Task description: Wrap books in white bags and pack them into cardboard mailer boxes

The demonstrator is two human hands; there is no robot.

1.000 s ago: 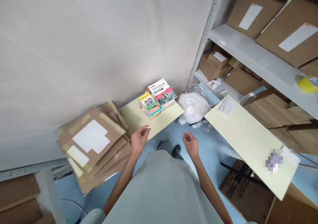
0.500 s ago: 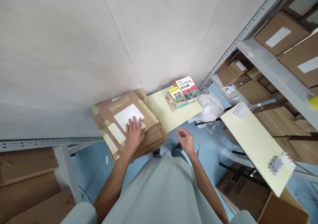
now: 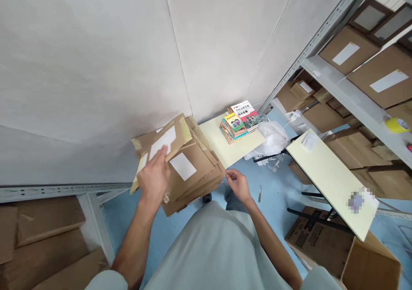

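A stack of flattened cardboard boxes [image 3: 196,163] with tape and white labels lies at the left end of a pale yellow table. My left hand [image 3: 155,172] grips the near edge of the top flattened cardboard box [image 3: 178,131], which is raised and tilted to the left off the stack. Its thumb side is partly hidden. At the stack's right corner, my right hand [image 3: 238,185] has its fingertips pinched together on a cardboard corner. Several books [image 3: 236,122] are piled on the table [image 3: 219,146] to the right of the stack.
A white plastic bag [image 3: 273,137] is beside the table. To the right stand a narrow pale table [image 3: 328,182], an open carton [image 3: 370,264] and shelves [image 3: 341,75] of boxes. A yellow tape roll [image 3: 397,125] sits on a shelf. More boxes [image 3: 48,238] fill the lower left.
My left hand went from lying flat on the top box to gripping and tilting it leftward, uncovering another labelled box. My right hand closed on the stack's right corner.
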